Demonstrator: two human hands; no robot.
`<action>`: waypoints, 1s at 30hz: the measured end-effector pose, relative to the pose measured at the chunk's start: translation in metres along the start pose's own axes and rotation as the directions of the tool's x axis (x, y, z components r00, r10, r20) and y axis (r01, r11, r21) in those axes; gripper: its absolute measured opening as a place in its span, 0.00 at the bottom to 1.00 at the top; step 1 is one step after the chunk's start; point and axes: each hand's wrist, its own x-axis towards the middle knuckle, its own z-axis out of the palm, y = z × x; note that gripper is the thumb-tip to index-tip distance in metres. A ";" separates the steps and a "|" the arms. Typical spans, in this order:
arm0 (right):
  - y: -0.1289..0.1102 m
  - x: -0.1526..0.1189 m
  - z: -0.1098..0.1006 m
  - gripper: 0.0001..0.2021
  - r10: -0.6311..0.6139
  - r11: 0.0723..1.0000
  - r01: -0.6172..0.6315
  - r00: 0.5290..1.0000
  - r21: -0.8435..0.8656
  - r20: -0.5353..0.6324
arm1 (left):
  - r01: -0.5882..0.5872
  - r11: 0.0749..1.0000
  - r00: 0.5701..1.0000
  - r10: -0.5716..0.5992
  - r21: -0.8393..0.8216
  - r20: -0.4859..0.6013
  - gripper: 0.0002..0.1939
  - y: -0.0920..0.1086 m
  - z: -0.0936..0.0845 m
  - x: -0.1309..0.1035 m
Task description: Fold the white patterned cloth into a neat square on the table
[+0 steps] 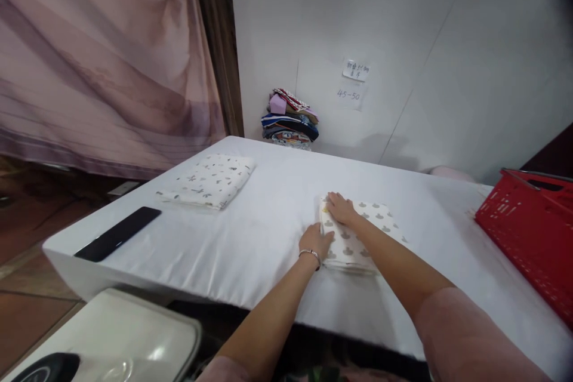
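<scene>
A folded white cloth (pixel 371 219) with a grey mushroom-like print lies flat on the white-covered table (pixel 268 215). My right hand (pixel 342 210) rests on its upper left part, palm down with the fingers stretched out. At the cloth's left edge is my left hand (pixel 317 243), a bracelet round its wrist. Its thumb reaches over the edge, apart from the fingers, which lie along the side. Further left on the table is a second folded white cloth (pixel 212 181) with small grey-green prints.
A dark flat phone-like slab (pixel 119 233) lies at the table's left end. The red plastic basket (pixel 530 233) stands at the right. Behind the table's far edge rises a stack of folded fabrics (pixel 290 122) against the wall. A white lidded object (pixel 120 334) stands at lower left.
</scene>
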 end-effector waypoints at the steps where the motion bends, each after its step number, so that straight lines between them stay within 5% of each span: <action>1: -0.004 0.001 0.001 0.22 -0.004 1.000 0.004 1.000 0.000 -0.002 | -0.008 1.000 1.000 0.008 0.017 0.006 0.20 0.000 0.001 -0.001; 7: -0.018 0.001 0.017 0.24 0.010 1.000 -0.011 0.999 -0.027 -0.030 | -0.049 0.993 0.999 0.049 0.112 0.001 0.18 0.001 0.005 -0.006; 24: -0.013 0.009 0.015 0.24 -0.004 1.000 0.003 1.000 0.021 0.031 | -0.107 0.974 0.994 0.108 0.199 0.006 0.17 0.001 0.006 -0.008; 27: 0.004 0.001 0.006 0.26 0.038 0.998 -0.038 0.999 0.042 -0.012 | -0.109 0.972 0.994 0.108 0.206 0.012 0.17 0.001 0.005 -0.007; 30: 0.042 -0.023 -0.005 0.25 0.218 0.975 -0.212 0.970 0.062 -0.109 | -0.123 0.971 0.992 0.126 0.207 -0.003 0.17 0.000 0.006 -0.007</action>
